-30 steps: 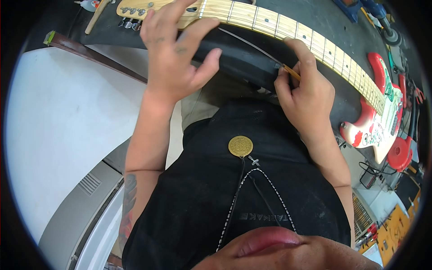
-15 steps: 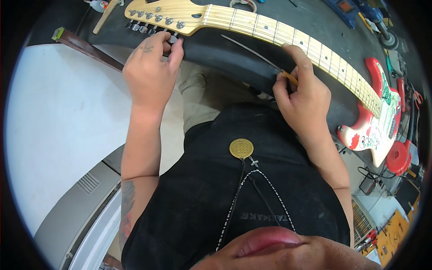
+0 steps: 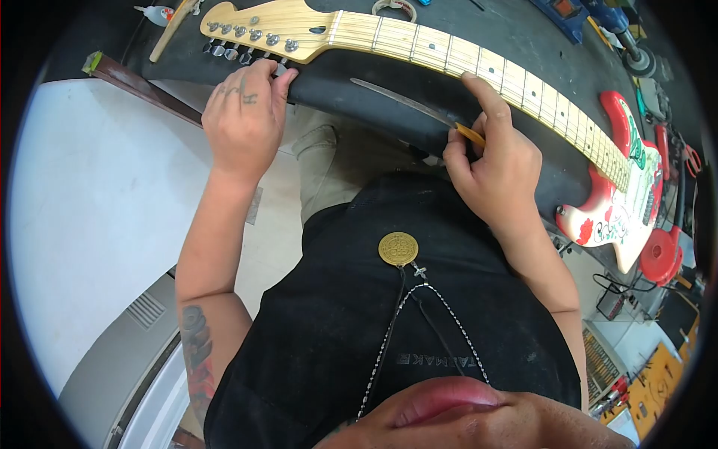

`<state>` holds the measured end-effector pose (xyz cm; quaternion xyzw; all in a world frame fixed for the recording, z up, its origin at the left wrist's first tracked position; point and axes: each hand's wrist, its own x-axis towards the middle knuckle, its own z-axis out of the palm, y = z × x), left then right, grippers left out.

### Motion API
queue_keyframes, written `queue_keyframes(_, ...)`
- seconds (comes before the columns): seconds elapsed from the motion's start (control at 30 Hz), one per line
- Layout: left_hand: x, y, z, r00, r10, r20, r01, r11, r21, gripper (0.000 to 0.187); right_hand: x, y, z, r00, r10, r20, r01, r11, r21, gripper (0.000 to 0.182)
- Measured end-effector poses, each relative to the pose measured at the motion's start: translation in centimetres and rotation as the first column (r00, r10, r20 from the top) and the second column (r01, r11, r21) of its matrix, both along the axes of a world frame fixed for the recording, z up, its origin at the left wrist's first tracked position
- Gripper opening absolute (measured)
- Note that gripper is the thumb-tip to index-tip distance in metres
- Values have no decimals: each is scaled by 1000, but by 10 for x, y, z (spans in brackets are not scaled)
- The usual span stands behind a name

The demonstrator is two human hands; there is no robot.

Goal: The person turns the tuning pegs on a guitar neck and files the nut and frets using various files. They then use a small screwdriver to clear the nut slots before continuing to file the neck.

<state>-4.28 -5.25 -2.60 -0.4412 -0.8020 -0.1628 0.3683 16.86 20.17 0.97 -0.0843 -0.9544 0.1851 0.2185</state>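
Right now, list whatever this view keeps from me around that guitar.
All in the head view:
Tuning peg: partly covered by the left hand.
Orange handle: rear end hidden by the right hand.
Pale ring: cut off by the top edge.
Guitar body: fine artwork too small.

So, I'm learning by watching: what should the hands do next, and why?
Probably a small turn of the tuning peg with the left hand: its thumb and fingers are already at that peg, while the right hand holds the thin, orange-handled tool off the strings.
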Motion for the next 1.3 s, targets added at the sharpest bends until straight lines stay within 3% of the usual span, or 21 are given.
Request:
queue_keyframes(0.17, -1, -2, 4, 1000, -30, -8, 30, 1000, -9, 21, 1, 1, -5, 1000, 17, -23, -17, 1000, 3, 73)
queue_keyframes(0.23, 4, 0, 13, 986, -27, 163, 26, 1000, 10, 19, 0, 1, -5, 1000, 18, -24, -18, 1000, 8, 74)
queue_keyframes(0.37, 12, 22, 30, 955, -177, 237, 156, 982, 104, 16, -2, -1, -1, 1000, 9, -4, -9, 1000, 18, 71)
queue_keyframes(0.47, 10, 41, 30, 969, -246, 31, 241, 964, 115, 18, -4, -1, -1, 1000, -7, -7, 7, 1000, 20, 70)
queue_keyframes(0.57, 11, 48, 20, 938, -299, 174, 276, 950, 144, 43, -4, -1, 0, 1000, -15, -4, 15, 1000, 15, 70)
queue_keyframes(0.77, 15, 52, 29, 944, -305, 127, 284, 945, 161, 36, -5, -2, 1, 1000, -25, 6, 25, 1000, -5, 70)
queue_keyframes(0.87, 18, 51, 33, 948, -266, 176, 254, 963, 88, 35, -4, -2, -1, 1000, -23, 3, 23, 1000, -15, 70)
queue_keyframes(0.97, 14, 53, 28, 913, -353, 205, 301, 922, 244, 31, -4, -1, -1, 1000, -21, 7, 21, 1000, -16, 70)
queue_keyframes(1.07, 13, 55, 30, 928, -351, 124, 323, 925, 197, 31, -4, -1, 0, 1000, -20, 12, 20, 999, -28, 70)
queue_keyframes(1.3, 12, 57, 26, 894, -417, 164, 367, 892, 266, 39, -13, 2, 7, 999, -24, 46, 28, 996, -79, 69)
